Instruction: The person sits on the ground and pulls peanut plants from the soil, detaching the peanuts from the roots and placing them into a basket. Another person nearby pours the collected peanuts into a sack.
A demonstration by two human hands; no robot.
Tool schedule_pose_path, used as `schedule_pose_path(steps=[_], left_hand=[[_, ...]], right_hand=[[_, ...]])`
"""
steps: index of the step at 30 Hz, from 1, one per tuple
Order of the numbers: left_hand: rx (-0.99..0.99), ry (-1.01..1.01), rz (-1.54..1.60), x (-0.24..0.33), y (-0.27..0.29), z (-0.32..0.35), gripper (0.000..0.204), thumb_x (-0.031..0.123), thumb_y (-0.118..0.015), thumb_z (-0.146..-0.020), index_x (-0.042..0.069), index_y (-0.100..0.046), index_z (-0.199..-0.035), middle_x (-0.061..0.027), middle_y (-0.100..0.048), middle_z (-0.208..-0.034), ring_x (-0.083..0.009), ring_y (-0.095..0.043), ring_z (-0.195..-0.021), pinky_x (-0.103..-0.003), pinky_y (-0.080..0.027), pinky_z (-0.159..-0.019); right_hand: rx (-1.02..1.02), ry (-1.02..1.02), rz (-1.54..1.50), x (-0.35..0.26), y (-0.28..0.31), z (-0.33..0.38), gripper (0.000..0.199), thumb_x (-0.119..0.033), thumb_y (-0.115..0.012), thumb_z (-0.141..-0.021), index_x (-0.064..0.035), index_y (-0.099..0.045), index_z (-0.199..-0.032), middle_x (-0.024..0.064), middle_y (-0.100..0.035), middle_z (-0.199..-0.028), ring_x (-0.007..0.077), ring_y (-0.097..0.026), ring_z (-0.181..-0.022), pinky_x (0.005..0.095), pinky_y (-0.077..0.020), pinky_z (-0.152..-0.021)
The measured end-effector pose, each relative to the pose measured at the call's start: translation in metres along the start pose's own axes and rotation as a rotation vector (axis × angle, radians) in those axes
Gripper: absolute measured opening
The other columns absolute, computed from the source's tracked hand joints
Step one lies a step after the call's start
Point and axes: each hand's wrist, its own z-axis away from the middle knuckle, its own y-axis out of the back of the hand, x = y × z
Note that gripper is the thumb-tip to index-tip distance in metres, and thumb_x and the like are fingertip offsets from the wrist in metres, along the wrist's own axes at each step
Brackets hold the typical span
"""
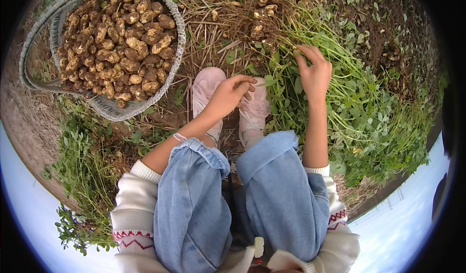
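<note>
Strawy soil lies beneath left hand, curled half-open, and right hand, closure unclear.

Wht sweater, lt-blu jeans.

One woven basket at ten o'clock holds dozens of peanuts, too many to count. Two shoes at twelve, two trouser legs, one pendant at six, one left hand, one right hand.
</note>
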Motion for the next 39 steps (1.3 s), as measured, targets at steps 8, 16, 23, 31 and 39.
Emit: schedule_pose_path(steps=[8, 16, 23, 31, 39], left_hand=[[0.035, -0.014, 0.093, 0.025, 0.007, -0.061, 0.025, 0.019, -0.056, -0.086, 0.003, -0.061, -0.104, 0.0007, -0.057, -0.080, -0.0086, -0.052, -0.070, -0.022, -0.043, -0.062], [0.088, -0.074, -0.227, 0.044, -0.006, -0.071, 0.033, 0.027, -0.064, -0.083, 0.004, -0.060, -0.105, -0.0014, -0.061, -0.085, -0.0077, -0.052, -0.071, -0.022, -0.040, -0.056], [0.125, -0.002, -0.241, 0.039, -0.005, -0.076, 0.037, 0.029, -0.067, -0.080, 0.003, -0.059, -0.106, -0.0019, -0.061, -0.083, -0.0077, -0.052, -0.065, -0.022, -0.040, -0.052], [0.287, -0.391, -0.407, 0.010, -0.001, -0.092, 0.044, 0.032, -0.070, -0.075, -0.004, -0.061, -0.099, -0.0155, -0.064, -0.088, -0.0243, -0.061, -0.076, -0.034, -0.046, -0.070], [0.440, -0.384, -0.490, 0.010, -0.015, -0.092, 0.036, 0.028, -0.065, -0.078, 0.000, -0.061, -0.100, -0.0201, -0.059, -0.094, -0.0344, -0.058, -0.087, -0.039, -0.046, -0.075]], right_hand=[[0.036, 0.102, -0.003, 0.002, -0.008, 0.003, 0.015, -0.016, -0.065, -0.075, -0.0115, -0.069, -0.090, -0.0015, -0.065, -0.098, 0.0183, -0.061, -0.082, 0.0291, -0.0382, -0.075], [0.017, 0.058, -0.012, 0.004, -0.007, 0.005, 0.016, -0.016, -0.065, -0.075, -0.0120, -0.069, -0.090, -0.0015, -0.065, -0.098, 0.0182, -0.060, -0.086, 0.0299, -0.0366, -0.080], [-0.008, 0.045, 0.011, 0.006, -0.006, 0.007, 0.018, -0.016, -0.064, -0.075, -0.0130, -0.069, -0.093, -0.0027, -0.064, -0.101, 0.0174, -0.060, -0.088, 0.0295, -0.0361, -0.081], [0.023, 0.113, 0.012, -0.004, -0.006, 0.004, 0.017, -0.011, -0.065, -0.073, -0.0080, -0.068, -0.090, 0.0016, -0.065, -0.098, 0.0219, -0.063, -0.083, 0.0304, -0.0447, -0.074], [0.001, 0.054, 0.029, -0.001, -0.008, 0.007, 0.017, -0.016, -0.065, -0.075, -0.0133, -0.069, -0.091, -0.0037, -0.064, -0.099, 0.0169, -0.060, -0.088, 0.0303, -0.0373, -0.079]])
